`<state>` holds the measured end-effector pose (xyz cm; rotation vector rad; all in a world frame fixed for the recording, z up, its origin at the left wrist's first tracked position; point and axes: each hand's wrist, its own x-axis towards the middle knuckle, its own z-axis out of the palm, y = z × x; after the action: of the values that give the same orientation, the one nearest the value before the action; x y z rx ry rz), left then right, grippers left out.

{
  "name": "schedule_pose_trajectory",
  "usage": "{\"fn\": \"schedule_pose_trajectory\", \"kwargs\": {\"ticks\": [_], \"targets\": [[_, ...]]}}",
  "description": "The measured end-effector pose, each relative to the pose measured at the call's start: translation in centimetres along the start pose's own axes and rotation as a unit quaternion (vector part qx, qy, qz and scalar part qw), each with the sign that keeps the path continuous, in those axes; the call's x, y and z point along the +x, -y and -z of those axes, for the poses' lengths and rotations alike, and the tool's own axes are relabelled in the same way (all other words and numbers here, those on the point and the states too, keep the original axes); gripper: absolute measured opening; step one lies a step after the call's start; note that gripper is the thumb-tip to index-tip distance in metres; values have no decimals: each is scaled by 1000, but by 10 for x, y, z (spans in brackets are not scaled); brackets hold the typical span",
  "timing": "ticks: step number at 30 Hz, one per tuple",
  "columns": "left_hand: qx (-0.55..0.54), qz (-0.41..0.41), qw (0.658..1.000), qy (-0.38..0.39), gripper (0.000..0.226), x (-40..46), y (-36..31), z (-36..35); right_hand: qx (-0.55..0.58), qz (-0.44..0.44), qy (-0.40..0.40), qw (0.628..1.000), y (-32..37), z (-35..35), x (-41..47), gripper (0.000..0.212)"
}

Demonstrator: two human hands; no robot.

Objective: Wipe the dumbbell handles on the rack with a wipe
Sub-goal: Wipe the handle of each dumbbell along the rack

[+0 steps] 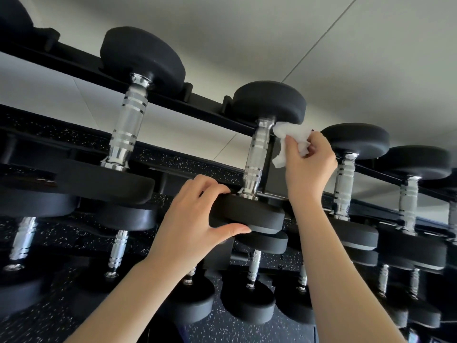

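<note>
**Wiping in hand on the top row; most handles seem yet to do**

The rack (197, 102) carries several rows of black-headed dumbbells with ribbed chrome handles. I cannot tell which are already clean. On the top row, the middle dumbbell (268, 102) is being worked: its handle (257, 157) shines, dry-looking. The left hand (197, 219) grips its near head, steadying it. The right hand (309, 167) pinches a crumpled white wipe (291, 137), which lies beside the handle's far end, touching or nearly so.
</note>
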<state>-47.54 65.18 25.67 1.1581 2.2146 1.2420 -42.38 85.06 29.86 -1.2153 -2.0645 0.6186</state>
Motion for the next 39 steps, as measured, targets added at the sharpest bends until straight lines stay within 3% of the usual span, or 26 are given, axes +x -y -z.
{"fn": "schedule_pose_trajectory", "kwargs": {"ticks": [8, 17, 22, 27, 32, 36, 39], "targets": [[41, -97, 994, 27, 62, 19, -43, -9, 32, -57, -18, 998, -15, 79, -24, 15], [72, -170, 979, 84, 57, 25, -111, -86, 14, -120, -84, 989, -97, 163, -8, 22], [97, -138, 981, 98, 61, 27, -132, -141, 35, -115, -25, 992, -145, 172, 20, 13], [108, -94, 987, 69, 56, 29, -141, -175, 52, -49, 43, 996, -163, 154, 52, 6], [77, -44, 995, 48, 53, 24, -144, -181, 105, -6, 73, 992, -161, 126, 76, 18], [65, -22, 997, 46, 52, 23, -147, -181, 124, 2, 75, 989, -152, 108, 80, 11], [54, -16, 998, 37, 50, 23, -147, -182, 123, -3, 59, 991, -152, 102, 81, 33]]}}
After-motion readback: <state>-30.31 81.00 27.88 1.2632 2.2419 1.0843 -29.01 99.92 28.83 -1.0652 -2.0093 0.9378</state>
